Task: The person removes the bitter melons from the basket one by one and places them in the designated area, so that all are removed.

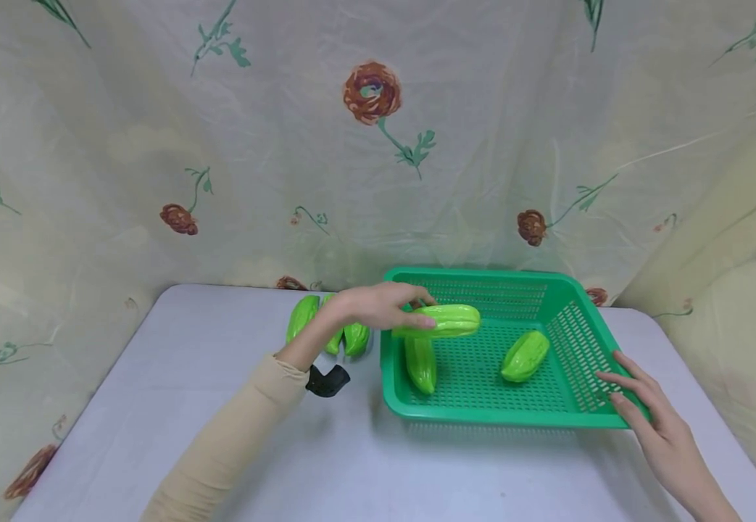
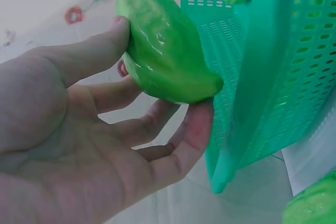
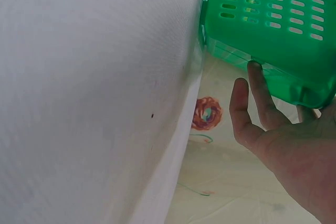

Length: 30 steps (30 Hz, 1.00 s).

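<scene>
My left hand (image 1: 387, 304) holds a glossy, ridged green gourd (image 1: 449, 321) between thumb and fingers, over the left side of a green plastic basket (image 1: 482, 419). In the left wrist view the held gourd (image 2: 163, 45) shows a tapered, stem-like tip, with the fingertips beneath it. Inside the basket, one gourd (image 1: 421, 366) lies near the left wall, partly hidden by the held one. Another gourd (image 1: 525, 357) lies to the right. My right hand (image 1: 661, 420) rests at the basket's right rim with extended fingers; in the right wrist view a fingertip (image 3: 254, 67) touches the rim.
Several more green gourds (image 1: 302, 317) lie on the white table (image 1: 221, 348) left of the basket, partly behind the left forearm. A black strap-like piece (image 1: 327, 380) shows at the left wrist. A flowered curtain (image 1: 469, 145) hangs behind the table.
</scene>
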Each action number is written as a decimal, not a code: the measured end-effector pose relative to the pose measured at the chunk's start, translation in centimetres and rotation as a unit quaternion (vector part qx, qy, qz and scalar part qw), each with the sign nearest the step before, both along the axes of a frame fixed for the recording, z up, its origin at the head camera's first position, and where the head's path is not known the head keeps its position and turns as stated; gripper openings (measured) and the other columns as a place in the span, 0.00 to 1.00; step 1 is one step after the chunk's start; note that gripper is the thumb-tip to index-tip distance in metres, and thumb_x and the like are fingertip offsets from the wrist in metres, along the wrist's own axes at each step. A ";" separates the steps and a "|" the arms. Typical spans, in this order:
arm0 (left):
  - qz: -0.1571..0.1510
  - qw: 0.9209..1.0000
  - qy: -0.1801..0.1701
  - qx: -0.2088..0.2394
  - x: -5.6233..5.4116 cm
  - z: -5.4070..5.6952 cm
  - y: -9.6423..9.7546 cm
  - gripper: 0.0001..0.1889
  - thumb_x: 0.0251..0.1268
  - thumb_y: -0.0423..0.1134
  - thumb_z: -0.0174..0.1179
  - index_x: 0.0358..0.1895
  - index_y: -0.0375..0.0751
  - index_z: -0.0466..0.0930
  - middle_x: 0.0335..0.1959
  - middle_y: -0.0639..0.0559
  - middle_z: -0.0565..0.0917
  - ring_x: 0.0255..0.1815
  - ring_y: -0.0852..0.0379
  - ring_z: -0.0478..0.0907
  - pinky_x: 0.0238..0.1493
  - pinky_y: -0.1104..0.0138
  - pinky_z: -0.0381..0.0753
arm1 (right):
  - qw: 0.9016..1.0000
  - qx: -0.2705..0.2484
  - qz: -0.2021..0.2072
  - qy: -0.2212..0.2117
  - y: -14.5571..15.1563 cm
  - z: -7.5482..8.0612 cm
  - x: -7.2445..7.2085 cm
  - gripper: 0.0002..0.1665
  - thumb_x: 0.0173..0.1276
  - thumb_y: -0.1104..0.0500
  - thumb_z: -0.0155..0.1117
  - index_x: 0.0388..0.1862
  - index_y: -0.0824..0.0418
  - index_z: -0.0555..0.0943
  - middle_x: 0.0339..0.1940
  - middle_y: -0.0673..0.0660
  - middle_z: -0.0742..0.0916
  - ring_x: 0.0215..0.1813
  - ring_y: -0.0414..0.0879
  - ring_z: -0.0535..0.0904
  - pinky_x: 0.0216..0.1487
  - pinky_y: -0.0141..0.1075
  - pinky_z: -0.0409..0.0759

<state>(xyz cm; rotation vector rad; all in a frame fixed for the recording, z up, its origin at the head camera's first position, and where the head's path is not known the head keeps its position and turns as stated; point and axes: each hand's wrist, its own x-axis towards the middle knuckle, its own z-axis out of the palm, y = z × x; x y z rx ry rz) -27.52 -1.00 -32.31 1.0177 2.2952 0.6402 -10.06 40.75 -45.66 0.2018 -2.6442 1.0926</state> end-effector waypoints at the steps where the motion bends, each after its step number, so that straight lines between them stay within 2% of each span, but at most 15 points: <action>1: 0.005 1.000 -0.006 0.006 0.1 0.0 -0.2 0.31 0.88 0.51 0.53 0.83 0.41 0.65 0.81 0.42 0.72 0.84 0.46 0.68 0.82 0.54 0.72 | 1.000 0.000 0.000 0.002 0.0 0.0 0.0 0.22 0.89 0.60 0.52 0.76 0.58 0.76 0.90 0.38 0.61 0.84 0.16 0.48 0.64 0.06 0.51; 7: 0.047 0.998 -0.026 0.043 0.1 0.1 -1.1 0.30 0.86 0.51 0.55 0.82 0.43 0.66 0.81 0.42 0.72 0.83 0.46 0.68 0.80 0.52 0.74 | 1.000 -0.001 0.001 0.006 -0.1 0.1 0.0 0.23 0.89 0.61 0.52 0.76 0.59 0.76 0.90 0.38 0.61 0.83 0.16 0.48 0.65 0.06 0.50; 13: 0.074 0.995 -0.033 0.057 0.1 -0.4 -2.6 0.31 0.86 0.53 0.55 0.82 0.44 0.65 0.80 0.41 0.73 0.81 0.42 0.71 0.80 0.50 0.75 | 1.000 -0.001 0.002 -0.002 0.0 0.1 0.1 0.23 0.89 0.60 0.51 0.78 0.59 0.75 0.90 0.37 0.59 0.83 0.15 0.47 0.64 0.06 0.50; 21: 0.120 0.986 -0.056 0.098 0.5 -1.2 -5.4 0.31 0.87 0.54 0.53 0.83 0.44 0.64 0.78 0.39 0.74 0.67 0.44 0.83 0.68 0.52 0.84 | 1.000 -0.001 0.005 0.001 -0.1 0.2 0.0 0.23 0.89 0.60 0.51 0.77 0.59 0.75 0.91 0.38 0.60 0.84 0.16 0.47 0.65 0.07 0.48; 30: 0.185 0.974 -0.064 0.118 0.7 -2.5 -9.1 0.29 0.86 0.53 0.56 0.81 0.47 0.67 0.74 0.38 0.77 0.66 0.43 0.82 0.68 0.47 0.84 | 1.000 0.000 0.004 0.007 -0.1 0.1 0.0 0.23 0.89 0.60 0.51 0.77 0.58 0.76 0.91 0.38 0.60 0.84 0.17 0.47 0.65 0.07 0.48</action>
